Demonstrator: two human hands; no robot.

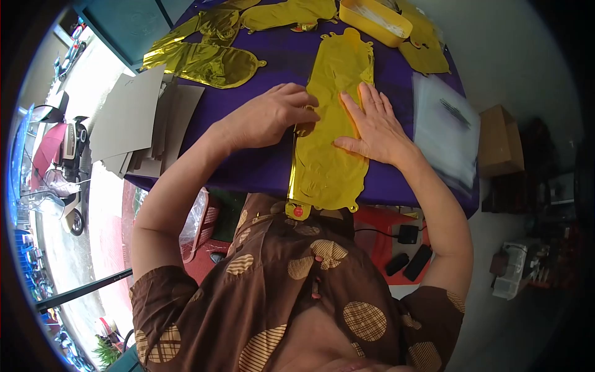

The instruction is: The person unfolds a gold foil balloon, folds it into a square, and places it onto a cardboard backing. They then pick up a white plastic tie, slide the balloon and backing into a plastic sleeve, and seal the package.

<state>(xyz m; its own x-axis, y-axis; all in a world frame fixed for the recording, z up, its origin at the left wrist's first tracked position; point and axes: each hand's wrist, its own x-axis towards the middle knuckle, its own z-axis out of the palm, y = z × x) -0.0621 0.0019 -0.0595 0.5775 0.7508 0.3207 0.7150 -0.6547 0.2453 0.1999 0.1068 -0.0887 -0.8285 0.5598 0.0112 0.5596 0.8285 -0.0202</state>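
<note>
A flat, shiny gold foil balloon [331,167] lies lengthwise on the purple-covered table, its near end reaching the front edge, where a small tab with a red spot shows. My right hand [378,130] rests flat on its right side, fingers spread. At its left edge, my left hand [282,115] is closed, thumb and fingers bent together on the folded foil; the fingertips are partly hidden. More gold foil balloons [217,65] lie crumpled at the far left, with another flat foil piece [288,13] at the back.
Grey cardboard sheets [127,118] stack at the left edge. Clear plastic sleeves [443,127] lie at right, near a cardboard box [501,142]. A yellow tub [375,23] holding white strips stands at the back. Below the table are a red surface and black devices [416,263].
</note>
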